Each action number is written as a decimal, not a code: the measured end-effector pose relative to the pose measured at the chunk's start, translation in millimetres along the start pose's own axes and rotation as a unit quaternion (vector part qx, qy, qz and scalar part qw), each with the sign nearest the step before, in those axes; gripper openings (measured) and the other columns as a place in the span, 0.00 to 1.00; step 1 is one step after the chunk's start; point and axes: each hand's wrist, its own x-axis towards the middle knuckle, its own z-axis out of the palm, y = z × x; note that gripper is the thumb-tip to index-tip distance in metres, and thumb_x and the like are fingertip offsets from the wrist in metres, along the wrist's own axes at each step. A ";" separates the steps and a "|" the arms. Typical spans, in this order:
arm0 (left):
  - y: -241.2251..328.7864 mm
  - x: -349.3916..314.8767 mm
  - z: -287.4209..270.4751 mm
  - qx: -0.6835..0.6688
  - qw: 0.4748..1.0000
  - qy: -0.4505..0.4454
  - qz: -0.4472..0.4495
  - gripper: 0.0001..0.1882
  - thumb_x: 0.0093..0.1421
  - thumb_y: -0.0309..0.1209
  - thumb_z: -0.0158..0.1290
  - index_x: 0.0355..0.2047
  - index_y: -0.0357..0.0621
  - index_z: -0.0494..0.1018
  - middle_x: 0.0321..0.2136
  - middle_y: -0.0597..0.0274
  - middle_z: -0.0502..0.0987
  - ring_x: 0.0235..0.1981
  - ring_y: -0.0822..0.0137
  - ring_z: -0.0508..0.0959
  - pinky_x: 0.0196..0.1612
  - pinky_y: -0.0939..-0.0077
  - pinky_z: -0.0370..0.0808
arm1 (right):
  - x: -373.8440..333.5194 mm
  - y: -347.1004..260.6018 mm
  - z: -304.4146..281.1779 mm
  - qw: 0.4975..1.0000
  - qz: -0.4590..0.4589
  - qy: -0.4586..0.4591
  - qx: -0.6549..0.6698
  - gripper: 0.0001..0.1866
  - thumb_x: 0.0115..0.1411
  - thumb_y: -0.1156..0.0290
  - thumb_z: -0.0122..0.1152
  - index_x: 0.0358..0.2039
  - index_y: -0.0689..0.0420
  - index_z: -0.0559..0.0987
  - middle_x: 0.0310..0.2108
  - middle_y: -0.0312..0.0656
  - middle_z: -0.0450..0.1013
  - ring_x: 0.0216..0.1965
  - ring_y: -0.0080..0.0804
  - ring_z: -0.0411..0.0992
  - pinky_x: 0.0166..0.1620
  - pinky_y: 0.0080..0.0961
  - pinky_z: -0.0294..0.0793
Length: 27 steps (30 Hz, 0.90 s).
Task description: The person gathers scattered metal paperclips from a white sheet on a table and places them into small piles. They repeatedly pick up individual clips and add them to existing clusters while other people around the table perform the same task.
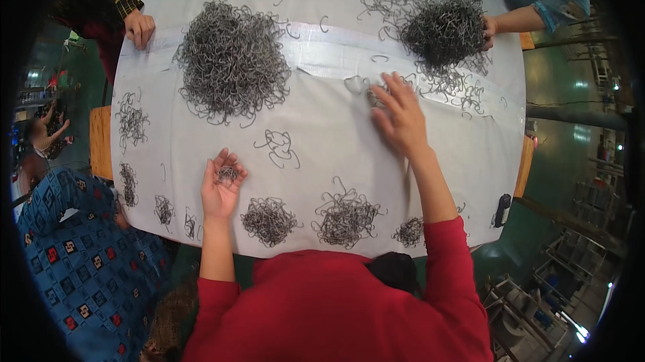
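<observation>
My left hand (pixel 222 191) is palm up with its fingers curled round a small clump of dark bent-wire hooks (pixel 227 174). My right hand (pixel 403 117) reaches farther out over the white table cover (pixel 349 133), fingers spread and slightly blurred. Under and beside its fingertips lie a few loose hooks (pixel 356 84), partly hidden. Between my hands, nearer the left one, rests a loose cluster of hooks (pixel 278 147). A large heap of hooks (pixel 235 60) sits beyond my left hand. Closer to my body are two smaller piles, one left (pixel 269 221) and one right (pixel 348 218).
Another large heap (pixel 443 29) stands at the far right, touched by another person's hand (pixel 490 31). A second person's hand (pixel 140 28) rests at the far left edge. Small piles (pixel 132 120) line the left side. A black object (pixel 502 210) lies at the right edge.
</observation>
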 end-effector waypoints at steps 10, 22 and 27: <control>0.9 -0.2 4.4 0.020 1.000 0.016 0.009 0.22 0.68 0.42 0.37 0.52 0.38 0.66 0.42 0.56 0.73 0.40 0.64 0.74 0.48 0.65 0.74 | -28.3 7.6 -9.9 0.995 0.060 -0.081 -0.019 0.26 0.59 0.60 0.55 0.56 0.54 0.67 0.61 0.46 0.57 0.63 0.42 0.53 0.63 0.48 0.48; 2.2 2.4 3.5 0.014 1.000 0.007 -0.002 0.22 0.67 0.42 0.38 0.52 0.38 0.66 0.42 0.57 0.73 0.41 0.64 0.73 0.49 0.64 0.73 | -44.7 -105.8 23.3 0.989 -0.071 -0.111 0.063 0.25 0.58 0.55 0.54 0.55 0.49 0.68 0.61 0.38 0.59 0.65 0.35 0.50 0.64 0.51 0.43; 1.7 2.9 3.7 0.007 1.000 0.007 0.003 0.22 0.68 0.42 0.38 0.52 0.38 0.66 0.42 0.57 0.73 0.41 0.63 0.74 0.50 0.64 0.73 | -6.9 -140.9 63.1 0.932 -0.296 -0.078 0.193 0.18 0.59 0.57 0.53 0.47 0.50 0.74 0.53 0.39 0.67 0.54 0.36 0.66 0.56 0.40 0.64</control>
